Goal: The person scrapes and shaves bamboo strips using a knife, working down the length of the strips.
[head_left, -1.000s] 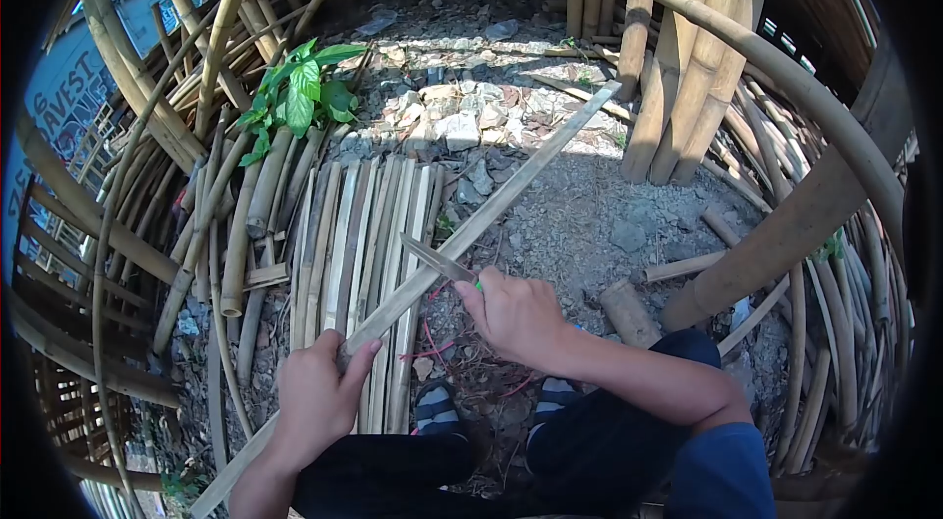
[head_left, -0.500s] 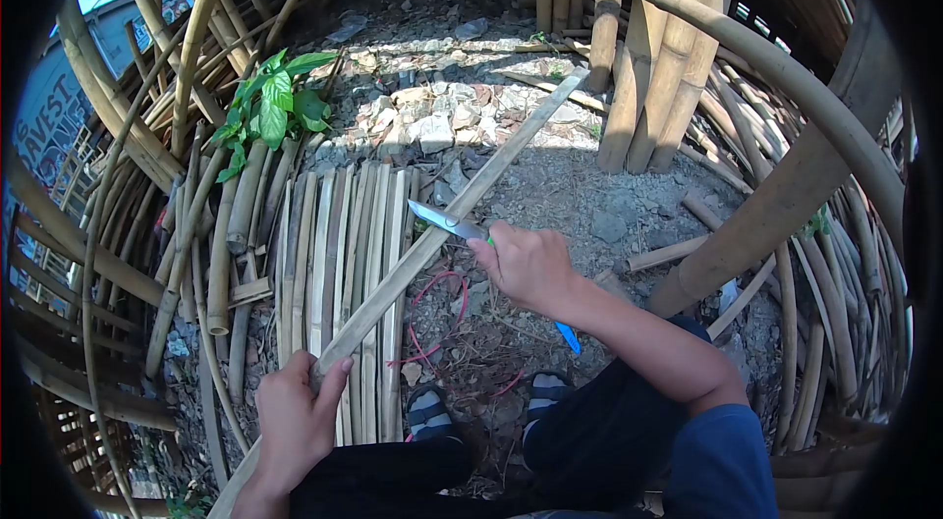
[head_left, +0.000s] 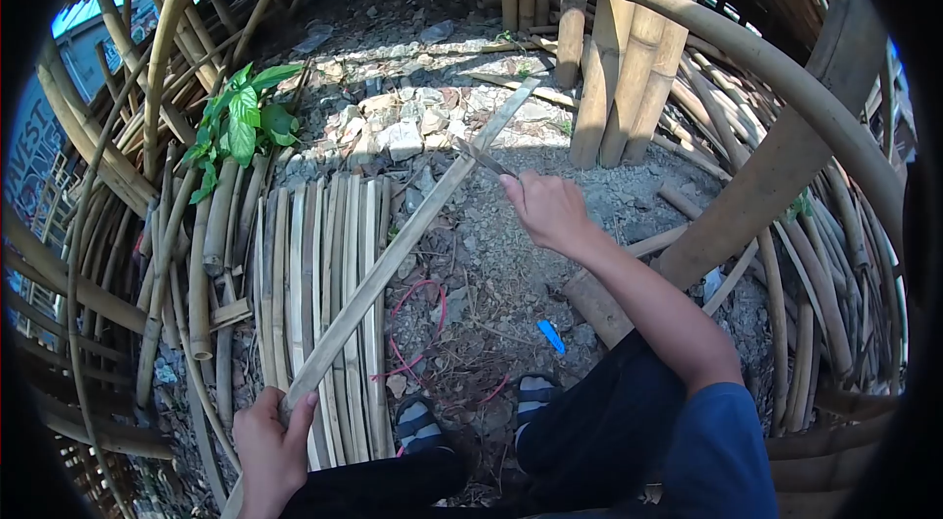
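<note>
While the left hand [head_left: 267, 445] grips the near end of the long pale split-bamboo strip [head_left: 393, 259], the right hand [head_left: 550, 210], fingers closed round a grey-bladed knife [head_left: 483, 158], sits near the strip's far end; this shaving pass looks almost complete.

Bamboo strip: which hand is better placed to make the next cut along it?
Probably the right hand: it grips the knife, whose blade meets the bamboo strip near its far end. The left hand only grips the near end.
</note>
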A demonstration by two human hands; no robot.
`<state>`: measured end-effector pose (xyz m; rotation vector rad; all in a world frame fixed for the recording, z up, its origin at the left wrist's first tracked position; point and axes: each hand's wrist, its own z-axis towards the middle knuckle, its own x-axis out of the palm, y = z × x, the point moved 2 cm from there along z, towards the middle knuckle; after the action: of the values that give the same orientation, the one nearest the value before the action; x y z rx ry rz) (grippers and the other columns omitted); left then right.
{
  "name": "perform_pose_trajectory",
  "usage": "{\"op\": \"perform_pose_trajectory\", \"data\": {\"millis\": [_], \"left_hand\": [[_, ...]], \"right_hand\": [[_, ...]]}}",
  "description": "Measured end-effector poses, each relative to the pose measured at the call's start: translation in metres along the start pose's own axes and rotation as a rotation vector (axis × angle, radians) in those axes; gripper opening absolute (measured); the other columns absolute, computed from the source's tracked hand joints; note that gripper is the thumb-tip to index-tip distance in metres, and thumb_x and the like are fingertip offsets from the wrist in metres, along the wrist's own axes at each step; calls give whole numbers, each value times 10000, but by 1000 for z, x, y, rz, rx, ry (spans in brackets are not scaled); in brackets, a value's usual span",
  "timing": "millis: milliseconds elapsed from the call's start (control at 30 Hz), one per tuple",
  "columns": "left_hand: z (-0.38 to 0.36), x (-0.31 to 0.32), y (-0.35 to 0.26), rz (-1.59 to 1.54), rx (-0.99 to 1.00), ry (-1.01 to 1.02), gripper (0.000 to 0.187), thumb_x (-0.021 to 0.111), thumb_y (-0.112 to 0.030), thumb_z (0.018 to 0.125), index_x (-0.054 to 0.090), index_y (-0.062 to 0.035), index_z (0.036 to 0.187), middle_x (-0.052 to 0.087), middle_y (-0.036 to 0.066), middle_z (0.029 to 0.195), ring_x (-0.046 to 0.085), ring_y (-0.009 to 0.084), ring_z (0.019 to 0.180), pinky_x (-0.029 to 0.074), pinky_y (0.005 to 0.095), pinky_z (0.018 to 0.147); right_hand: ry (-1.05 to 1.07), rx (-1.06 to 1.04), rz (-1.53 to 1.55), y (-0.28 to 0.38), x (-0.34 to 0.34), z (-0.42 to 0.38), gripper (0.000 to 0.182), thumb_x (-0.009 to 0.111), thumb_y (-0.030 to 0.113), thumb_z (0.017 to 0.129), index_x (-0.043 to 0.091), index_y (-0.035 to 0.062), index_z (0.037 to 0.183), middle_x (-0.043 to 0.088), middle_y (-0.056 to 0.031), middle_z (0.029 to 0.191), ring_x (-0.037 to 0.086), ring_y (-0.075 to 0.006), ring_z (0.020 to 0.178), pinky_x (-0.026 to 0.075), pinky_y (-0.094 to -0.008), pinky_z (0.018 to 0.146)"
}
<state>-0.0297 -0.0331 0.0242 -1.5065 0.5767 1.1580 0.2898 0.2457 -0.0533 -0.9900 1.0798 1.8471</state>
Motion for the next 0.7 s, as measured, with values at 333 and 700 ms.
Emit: {"op": "perform_pose_trajectory", "data": {"millis": [333,700], "left_hand": [[-1,1,5,49,-140,106,484,718,-260,890,440,23,613,345,105,467,311,162,450,264,403,450],[7,9,6,118,-76,116,501,685,-342,912,515,42,638,446,196,457,485,363,421,375,450,484]], "right_hand": [[57,122,-152,-55,2,14,591,355,466,1046,662,-16,898,689,-279,810,681,-466,774,525,-568,722],[166,-242,287,64,21,-55,532,416,420,1041,606,-28,824,635,-252,629,645,-474,603,518,-570,593]]}}
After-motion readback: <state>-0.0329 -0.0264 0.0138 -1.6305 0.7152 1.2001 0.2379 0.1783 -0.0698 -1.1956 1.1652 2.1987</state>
